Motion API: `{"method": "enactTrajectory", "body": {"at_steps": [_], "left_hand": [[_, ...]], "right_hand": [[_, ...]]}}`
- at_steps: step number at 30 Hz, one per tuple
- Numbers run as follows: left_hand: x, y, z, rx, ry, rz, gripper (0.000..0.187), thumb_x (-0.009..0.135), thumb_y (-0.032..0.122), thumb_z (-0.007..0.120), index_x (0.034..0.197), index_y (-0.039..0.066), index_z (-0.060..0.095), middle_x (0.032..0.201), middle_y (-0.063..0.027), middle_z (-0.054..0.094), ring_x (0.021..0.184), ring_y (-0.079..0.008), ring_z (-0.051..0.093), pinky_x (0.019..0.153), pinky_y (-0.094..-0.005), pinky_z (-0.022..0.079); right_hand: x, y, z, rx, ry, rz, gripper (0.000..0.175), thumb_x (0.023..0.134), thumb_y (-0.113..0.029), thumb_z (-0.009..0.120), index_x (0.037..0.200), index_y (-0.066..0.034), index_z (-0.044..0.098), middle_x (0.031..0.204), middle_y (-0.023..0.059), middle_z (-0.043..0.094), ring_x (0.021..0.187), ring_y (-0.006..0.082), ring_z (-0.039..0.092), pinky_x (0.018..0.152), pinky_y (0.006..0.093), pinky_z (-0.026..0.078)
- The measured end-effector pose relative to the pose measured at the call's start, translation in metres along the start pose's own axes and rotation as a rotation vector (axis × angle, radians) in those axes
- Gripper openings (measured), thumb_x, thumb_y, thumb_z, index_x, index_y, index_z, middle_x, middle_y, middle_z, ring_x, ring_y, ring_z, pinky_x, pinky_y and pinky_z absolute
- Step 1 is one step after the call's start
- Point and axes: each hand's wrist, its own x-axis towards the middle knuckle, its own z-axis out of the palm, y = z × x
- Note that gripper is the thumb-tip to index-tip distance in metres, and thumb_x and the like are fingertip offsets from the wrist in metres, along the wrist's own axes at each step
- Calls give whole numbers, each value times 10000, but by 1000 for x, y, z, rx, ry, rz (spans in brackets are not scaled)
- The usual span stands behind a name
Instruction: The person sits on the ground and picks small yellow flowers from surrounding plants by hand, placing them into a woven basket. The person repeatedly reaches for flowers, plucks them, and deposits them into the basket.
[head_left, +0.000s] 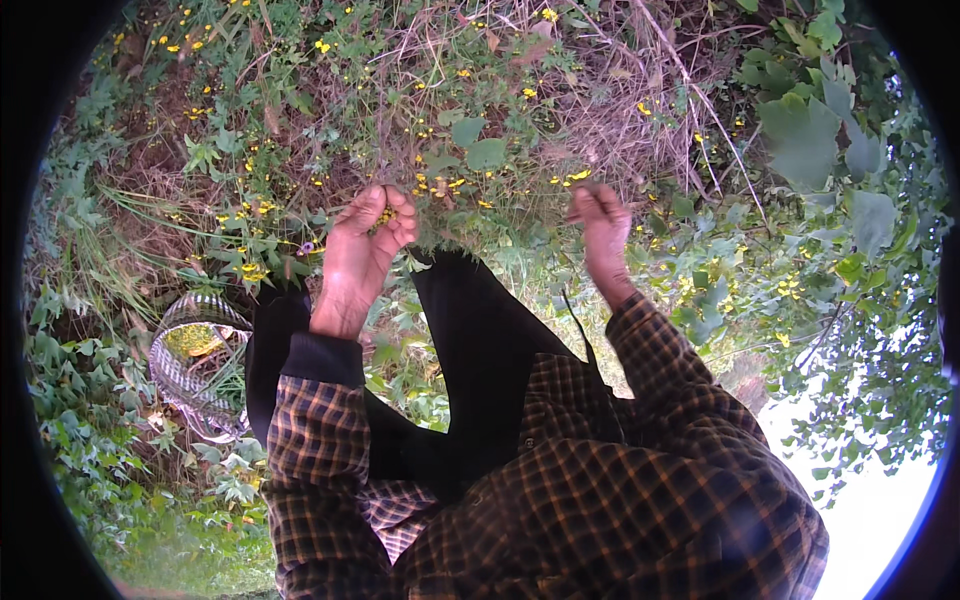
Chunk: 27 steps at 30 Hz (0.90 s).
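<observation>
My left hand (367, 232) is turned palm up with its fingers curled around several small yellow-green flower heads (386, 217). Off to the right, my right hand (602, 221) has its fingers drawn together in a pinch just below a yellow flower (580, 175). Whether the fingertips grip a stem there is too blurred to tell. Between the two hands, more yellow flowers (454, 184) grow on thin stems among green leaves. A woven basket (161, 367) sits beyond my left forearm and contains yellow flower heads (196, 340) along with some green stalks.
Dry, tangled stems (517, 112) and a long pale twig (694, 86) cross the upper part of the view. Large lobed leaves (801, 139) hang at the right. My black-trousered legs (487, 330) are spread below my hands, with leafy plants around them.
</observation>
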Motion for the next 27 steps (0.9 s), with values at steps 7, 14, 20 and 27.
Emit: {"method": "enactTrajectory", "body": {"at_steps": [7, 14, 20, 27], "left_hand": [[-2, -15, 8, 144, 65, -75, 249, 936, 243, 511, 861, 13, 571, 831, -78, 571, 718, -168, 517, 673, -301, 459], [-7, -15, 5, 146, 34, -90, 265, 940, 244, 503, 864, 3, 582, 819, -77, 588, 728, -167, 541, 685, -297, 469], [-8, -13, 6, 410, 16, -94, 283, 929, 245, 531, 925, -26, 615, 793, -69, 611, 696, -137, 571, 656, -266, 483], [-14, -14, 14, 637, -77, -157, 493, 887, 479, 548, 878, -2, 652, 705, -50, 607, 579, -99, 550, 493, -231, 448]], "right_hand": [[118, 43, -22, -938, -245, -8, 226, 844, -42, 531, 1028, -52, 663, 901, 73, 675, 631, 130, 585, 585, 250, 491], [105, 14, 10, -647, -575, 578, 337, 829, -207, 664, 1110, -27, 614, 765, 68, 632, 405, 61, 322, 405, 225, 358], [31, -57, 34, -69, -844, 628, 241, 797, -199, 707, 853, 30, 654, 567, -12, 513, 454, 54, 389, 437, 218, 309], [5, -88, 73, -187, -730, 452, 168, 822, -190, 670, 783, -29, 641, 583, -43, 490, 481, 52, 404, 438, 217, 312]]}}
